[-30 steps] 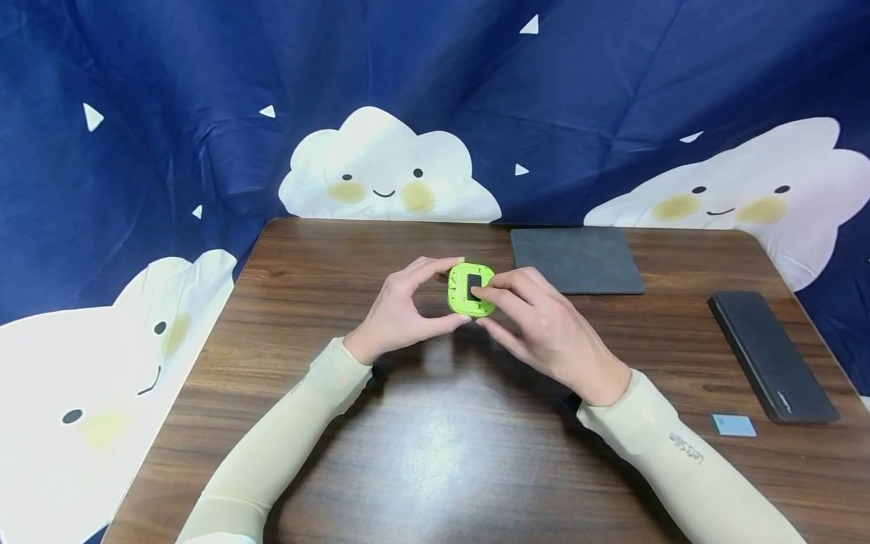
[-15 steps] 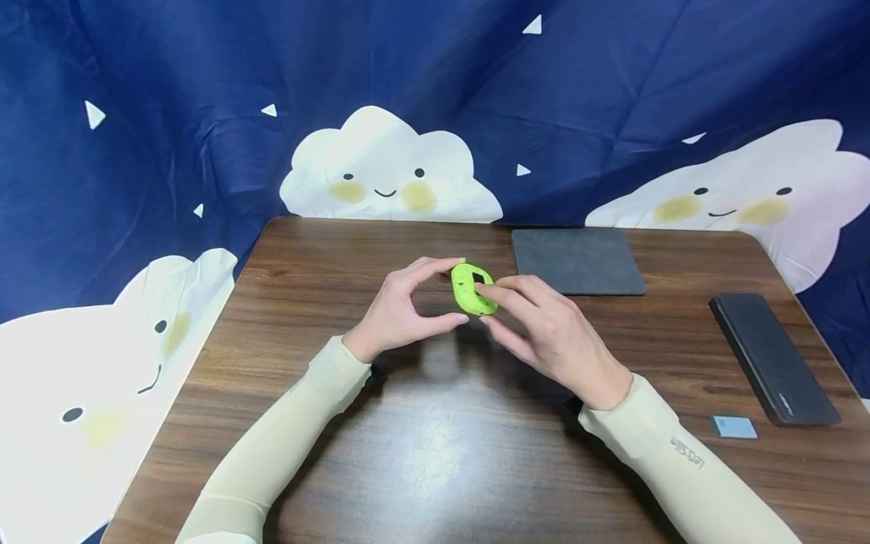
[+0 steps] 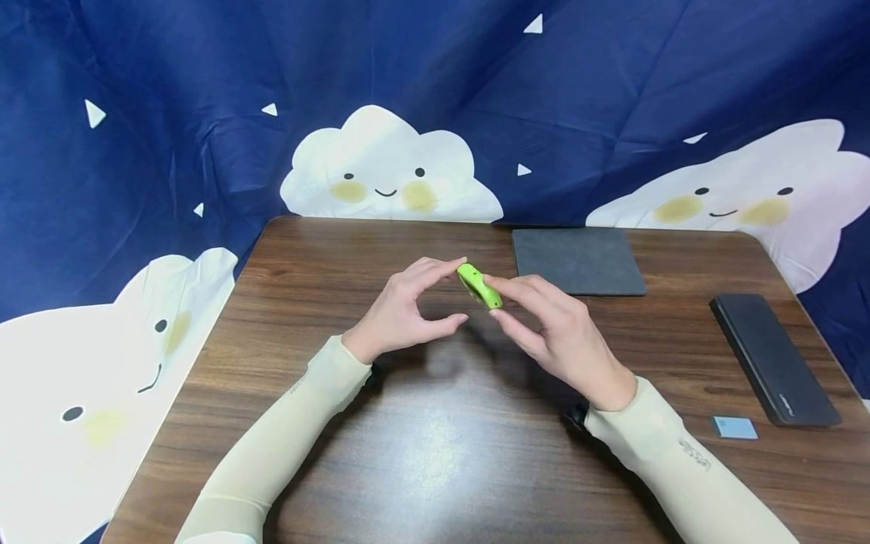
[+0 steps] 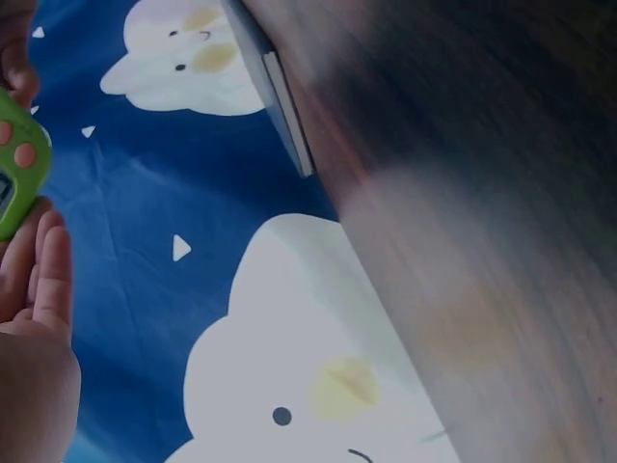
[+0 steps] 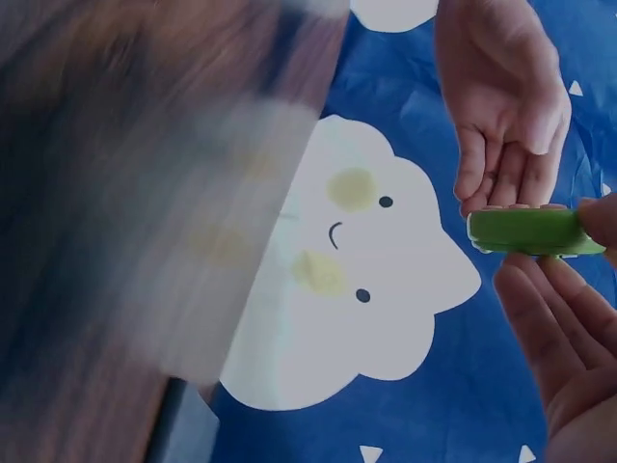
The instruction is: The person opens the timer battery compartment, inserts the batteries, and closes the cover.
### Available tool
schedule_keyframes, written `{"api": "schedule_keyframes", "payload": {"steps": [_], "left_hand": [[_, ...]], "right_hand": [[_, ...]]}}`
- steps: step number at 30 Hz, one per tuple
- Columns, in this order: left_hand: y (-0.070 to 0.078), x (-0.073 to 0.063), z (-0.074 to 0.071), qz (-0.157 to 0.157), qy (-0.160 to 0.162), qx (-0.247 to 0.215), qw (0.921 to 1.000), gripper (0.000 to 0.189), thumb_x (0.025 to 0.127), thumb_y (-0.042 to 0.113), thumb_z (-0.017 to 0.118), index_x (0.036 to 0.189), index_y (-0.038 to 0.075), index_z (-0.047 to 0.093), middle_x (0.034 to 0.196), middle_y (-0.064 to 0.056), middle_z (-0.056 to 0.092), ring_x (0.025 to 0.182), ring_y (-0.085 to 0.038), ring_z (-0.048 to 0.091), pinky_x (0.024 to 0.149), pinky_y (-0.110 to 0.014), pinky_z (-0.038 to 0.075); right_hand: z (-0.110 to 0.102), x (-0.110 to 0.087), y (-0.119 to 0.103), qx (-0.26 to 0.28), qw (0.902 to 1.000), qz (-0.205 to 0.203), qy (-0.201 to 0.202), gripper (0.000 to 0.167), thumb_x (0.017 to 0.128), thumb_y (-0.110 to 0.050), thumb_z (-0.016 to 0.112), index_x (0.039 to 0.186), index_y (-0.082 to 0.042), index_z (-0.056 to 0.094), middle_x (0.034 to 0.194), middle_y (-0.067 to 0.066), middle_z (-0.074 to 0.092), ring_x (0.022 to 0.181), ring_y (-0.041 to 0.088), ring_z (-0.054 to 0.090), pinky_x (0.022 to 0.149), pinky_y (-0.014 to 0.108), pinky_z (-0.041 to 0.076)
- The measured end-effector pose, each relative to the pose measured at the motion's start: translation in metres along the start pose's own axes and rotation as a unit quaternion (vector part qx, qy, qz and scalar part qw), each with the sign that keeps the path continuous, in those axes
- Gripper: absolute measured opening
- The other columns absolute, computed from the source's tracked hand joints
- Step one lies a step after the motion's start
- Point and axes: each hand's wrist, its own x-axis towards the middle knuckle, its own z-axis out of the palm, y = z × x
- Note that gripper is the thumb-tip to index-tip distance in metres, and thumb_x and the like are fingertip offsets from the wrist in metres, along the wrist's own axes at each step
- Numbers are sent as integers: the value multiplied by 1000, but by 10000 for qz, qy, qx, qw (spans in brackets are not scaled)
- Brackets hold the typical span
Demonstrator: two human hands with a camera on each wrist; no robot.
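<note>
A small rounded green electronic device (image 3: 481,287) is held above the table, tilted nearly edge-on in the head view. My right hand (image 3: 560,329) pinches it between thumb and fingers. In the left wrist view, pink buttons and part of a grey screen show on the face of the green device (image 4: 29,183). The fingertips of my left hand (image 3: 408,310) reach its far upper edge, while the left thumb stays apart from it. From the right wrist, the open palm of my left hand (image 5: 516,106) appears behind the device (image 5: 525,231).
A dark grey flat pad (image 3: 578,261) lies at the back of the wooden table (image 3: 340,264). To the right are a long black slab-like case (image 3: 771,359) and a small light blue rectangular piece (image 3: 734,428). A blue cloud-patterned curtain (image 3: 564,91) hangs behind.
The green device has turned from its back, with a black rectangle facing up, to nearly edge-on. My left thumb has come away from it, and the right fingers have shifted with the turn.
</note>
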Motion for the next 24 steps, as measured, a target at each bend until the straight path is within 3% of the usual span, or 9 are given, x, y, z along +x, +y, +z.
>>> {"api": "schedule_keyframes", "payload": {"steps": [3, 5, 8, 15, 17, 19, 22, 24], "left_hand": [[1, 0, 1, 119, 11, 163, 9998, 77, 87, 18, 95, 156, 4, 64, 137, -10, 78, 124, -26, 72, 108, -38, 61], [2, 0, 1, 197, 42, 243, 9995, 78, 87, 18, 95, 157, 4, 63, 137, -10, 79, 126, -25, 71, 110, -39, 61], [3, 1, 2, 309, 110, 286, 9991, 80, 86, 17, 96, 157, 3, 62, 136, -10, 79, 126, -25, 71, 111, -40, 61], [5, 1, 2, 433, 307, 307, 9981, 79, 84, 15, 98, 155, 1, 64, 132, -12, 80, 124, -26, 71, 109, -39, 62], [5, 2, 2, 427, 366, 280, 9980, 78, 83, 14, 98, 153, 1, 66, 131, -12, 81, 123, -26, 72, 108, -39, 63], [4, 2, 2, 393, 394, 250, 9981, 77, 83, 14, 98, 152, 1, 67, 130, -11, 81, 122, -26, 72, 107, -38, 63], [4, 1, 2, 327, 382, 200, 9985, 76, 83, 15, 99, 151, 2, 68, 129, -10, 82, 122, -25, 73, 107, -38, 63], [3, 1, 2, 295, 375, 174, 9987, 75, 83, 16, 99, 150, 2, 69, 128, -10, 82, 122, -25, 73, 107, -38, 63]], "right_hand": [[-1, -1, -1, 621, 9957, 693, -4, 55, 98, -2, 85, 150, -14, 72, 123, 6, 82, 108, 12, 80, 94, 20, 64], [-1, -2, -2, 1154, 9852, 1270, -24, 60, 96, 4, 84, 151, -15, 71, 123, 7, 82, 108, 8, 79, 91, 19, 65], [-1, -2, -3, 1938, 9598, 2031, 13, 58, 100, 5, 80, 153, -16, 70, 120, 9, 83, 104, 5, 80, 89, 18, 65], [-1, -1, 1, 3809, 8735, 3030, 2, 52, 107, 3, 69, 158, -3, 61, 119, 5, 82, 99, 19, 85, 92, 39, 70], [-1, -1, 2, 3958, 8631, 3138, -76, 52, 109, 0, 69, 160, -2, 59, 120, 3, 83, 100, 21, 86, 93, 40, 69], [-1, -1, 4, 3906, 8639, 3177, -147, 52, 109, -2, 69, 160, -4, 59, 123, 3, 83, 101, 22, 85, 93, 40, 69], [-2, -2, 7, 3386, 8906, 3025, -243, 55, 106, -1, 73, 160, -9, 61, 125, 3, 81, 104, 17, 83, 94, 31, 68], [-2, -2, 8, 2880, 9159, 2779, -301, 61, 101, 0, 80, 159, -13, 63, 127, 2, 79, 109, 12, 80, 97, 25, 66]]}}
